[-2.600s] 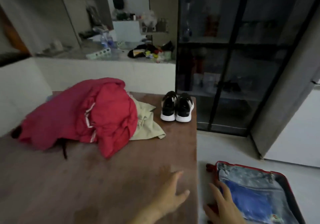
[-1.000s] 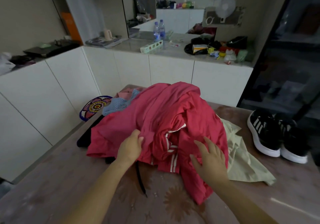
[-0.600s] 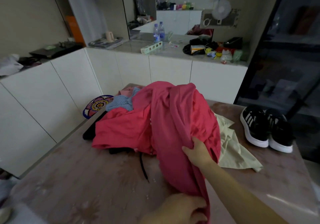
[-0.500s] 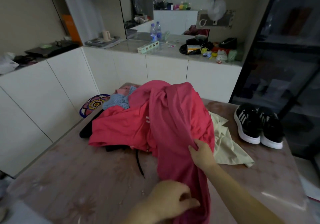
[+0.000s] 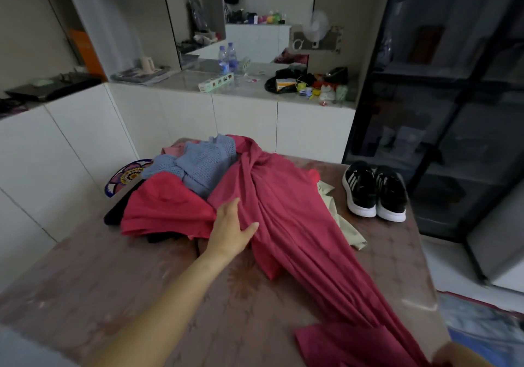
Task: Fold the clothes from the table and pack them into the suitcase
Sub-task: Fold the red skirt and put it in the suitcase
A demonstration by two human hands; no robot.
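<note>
A long red garment (image 5: pixel 297 225) lies stretched across the brown table (image 5: pixel 113 281), from the clothes pile down to the near right corner. My left hand (image 5: pixel 231 229) rests flat on it near the pile, fingers straight. My right hand (image 5: pixel 450 355) shows only partly at the bottom right edge and grips the garment's near end. The pile holds a blue knit top (image 5: pixel 204 165), another red piece (image 5: pixel 167 208), a beige garment (image 5: pixel 340 222) and dark clothes (image 5: pixel 119 211). The open suitcase (image 5: pixel 470 300), red-rimmed, lies on the floor to the right of the table.
A pair of black sneakers (image 5: pixel 374 191) stands on the table's far right. A patterned round item (image 5: pixel 124 177) sits at the far left edge. White cabinets (image 5: pixel 243 123) run behind, and a dark glass cabinet (image 5: pixel 439 111) stands at the right.
The red garment has been pulled off the pile and stretched toward the near right corner. My left hand let go of its end and now lies flat on it; the blue knit top is uncovered.
</note>
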